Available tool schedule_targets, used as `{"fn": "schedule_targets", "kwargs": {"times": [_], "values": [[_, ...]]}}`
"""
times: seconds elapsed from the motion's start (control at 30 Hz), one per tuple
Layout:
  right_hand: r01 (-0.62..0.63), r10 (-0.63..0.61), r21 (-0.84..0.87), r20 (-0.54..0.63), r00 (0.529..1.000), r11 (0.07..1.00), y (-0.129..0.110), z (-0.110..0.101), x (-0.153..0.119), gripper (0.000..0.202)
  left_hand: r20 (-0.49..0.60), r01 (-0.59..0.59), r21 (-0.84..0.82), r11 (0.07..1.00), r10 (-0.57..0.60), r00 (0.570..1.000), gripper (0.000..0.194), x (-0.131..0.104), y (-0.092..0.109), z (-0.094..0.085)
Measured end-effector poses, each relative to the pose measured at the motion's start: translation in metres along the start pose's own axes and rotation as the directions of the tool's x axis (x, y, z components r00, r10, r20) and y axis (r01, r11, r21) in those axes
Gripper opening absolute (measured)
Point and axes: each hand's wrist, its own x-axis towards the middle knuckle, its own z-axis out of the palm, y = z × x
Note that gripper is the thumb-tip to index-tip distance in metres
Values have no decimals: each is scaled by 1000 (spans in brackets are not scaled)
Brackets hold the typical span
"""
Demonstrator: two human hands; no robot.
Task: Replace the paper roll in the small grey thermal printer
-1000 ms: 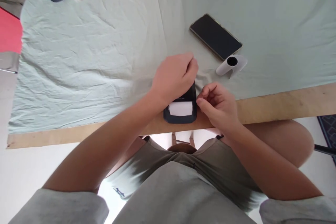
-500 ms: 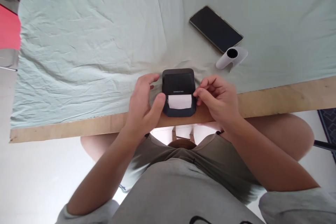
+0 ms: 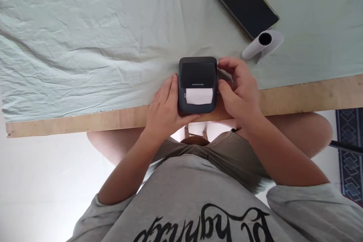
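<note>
A grey shirt (image 3: 170, 185) with dark lettering fills the bottom of the frame, above it olive shorts (image 3: 238, 159) and, at lower centre, part of a round brown stool (image 3: 195, 141). Pale floor (image 3: 42, 181) spreads bright at lower left; a dark blue rug (image 3: 350, 128) with a diamond pattern runs down the right edge, crossed by a black bar (image 3: 343, 146). Next comes the table's bare wooden strip (image 3: 306, 100), spanning the frame. At centre a black device (image 3: 198, 72) with a white paper strip (image 3: 199, 96) sits across wood and cloth. The left hand (image 3: 166, 107) lies open against its left side, thumb along the lower edge; the right hand (image 3: 239, 83) is half open, fingers bent at its right side, any grip unclear. Beyond, pale green cloth (image 3: 136, 19) creases towards the upper left, while a white gadget (image 3: 259, 47) and dark phone (image 3: 246, 3) lie at upper right
</note>
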Motion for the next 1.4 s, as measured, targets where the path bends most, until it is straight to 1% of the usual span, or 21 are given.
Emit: {"fn": "schedule_targets", "kwargs": {"times": [0.07, 0.13, 0.23, 0.37, 0.47, 0.6, 0.7, 0.73, 0.87, 0.93, 1.03, 1.1, 1.23, 1.3, 1.37, 1.4], "values": [[9, -6, -44, 64, 998, 999, 3, -1, 0, 55, -3, 1, 5, 1000, -1, 1000, 118, 1, -1, 0], [12, -6, -64, 100, 995, 998, 3, -1, 0, 61, -23, -9, 2, 1000, 9, 1000, 115, 1, -2, 0], [16, -10, -57, 107, 994, 998, 1, -1, -1, 59, -41, -3, -16, 1000, 2, 999, 111, 1, -1, -1], [8, -1, -75, 95, 995, 997, -3, 1, -2, 55, -25, 29, -17, 999, -29, 999, 108, 2, 0, -4], [13, -6, -76, 90, 996, 997, -2, 2, -3, 55, -20, 22, -13, 1000, -22, 1000, 104, 4, 0, -6], [18, -18, -3, 77, 997, 1000, 5, 1, -3, 52, -19, 5, 6, 1000, -5, 1000, 105, 4, -1, -5], [17, -22, 69, 78, 997, 997, 8, 0, -3, 47, -4, 21, 19, 1000, -21, 1000, 108, 3, 1, -5], [21, -27, 75, 82, 996, 997, 8, -1, -3, 46, -1, 26, 12, 1000, -26, 1000, 104, 2, 2, -5], [56, -58, 23, 82, 995, 998, 4, -1, -5, 48, -19, 26, -41, 999, -27, 999, 76, 0, 5, -4], [66, -65, -11, 69, 995, 998, -1, -2, -4, 44, -34, 21, -51, 998, -22, 999, 73, -1, 5, -4], [62, -62, -107, 9, 998, 992, -13, -4, 2, 36, -44, 18, -56, 998, -20, 999, 73, -1, 4, -3], [69, -76, -161, -40, 996, 984, -27, -5, 9, 29, -44, 18, -58, 998, -20, 999, 74, -1, 4, -3], [56, -72, -180, -84, 994, 982, -59, -3, 29, 17, -37, 14, -70, 997, -16, 999, 73, 0, 3, -4], [55, -75, -192, -98, 992, 980, -68, -3, 38, 17, -31, 13, -69, 998, -15, 999, 73, -1, 3, -4], [69, -92, -202, -106, 990, 977, -70, -3, 43, 23, -27, 9, -59, 998, -11, 1000, 75, -1, 2, -4], [83, -106, -226, -92, 990, 971, -68, -3, 46, 25, -27, 4, -53, 999, -6, 1000, 76, -1, 2, -4]]}}
